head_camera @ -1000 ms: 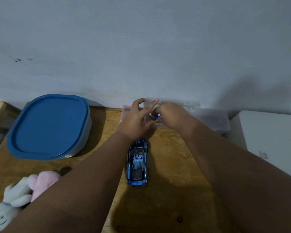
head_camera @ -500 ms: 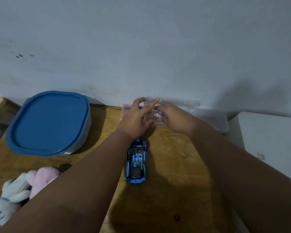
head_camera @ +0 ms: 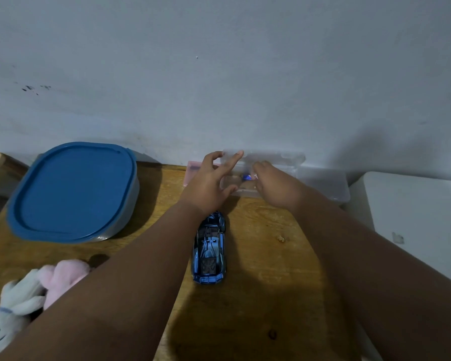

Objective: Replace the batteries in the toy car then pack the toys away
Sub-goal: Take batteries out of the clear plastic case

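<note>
Rearward, left hand (head_camera: 208,181) on wall-side clear case (head_camera: 277,158), right hand (head_camera: 276,186) pinching battery (head_camera: 246,176)

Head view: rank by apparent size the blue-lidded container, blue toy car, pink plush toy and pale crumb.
1. Rounded grey plastic container with blue lid.
2. Shiny blue toy car and soft pink plush toy: not ranked, since an arm hides part of the plush.
3. Pale crumb on the wooden table.

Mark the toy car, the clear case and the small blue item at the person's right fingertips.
toy car (head_camera: 209,250): head view, middle of its body.
clear case (head_camera: 276,158): head view, its raised lid.
small blue item (head_camera: 246,176): head view, its blue end.
</note>
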